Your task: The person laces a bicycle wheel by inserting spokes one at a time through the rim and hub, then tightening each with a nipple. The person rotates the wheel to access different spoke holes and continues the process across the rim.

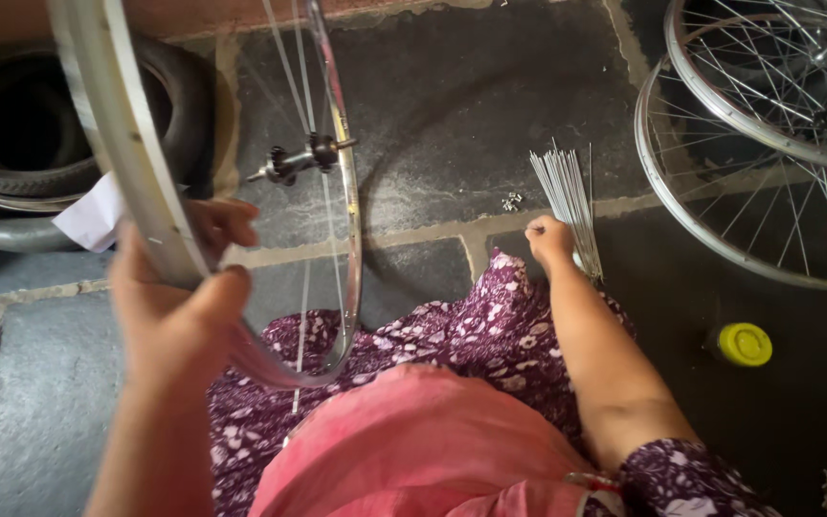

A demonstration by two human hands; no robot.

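Stone slabs (452, 96) made up the floor, tyres (21, 144) at its far-left corner, finished wheels (768, 144) at the far right. Left hand (179, 306) gripped an upright rim (136, 163); right hand (549, 239) closed on a bundle of spokes (567, 196) mid-floor

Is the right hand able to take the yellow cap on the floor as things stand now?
Probably yes. The right hand rests at the bundle of spokes, and the yellow cap lies on bare floor to its right with nothing between them. The hand would first have to leave the spokes.
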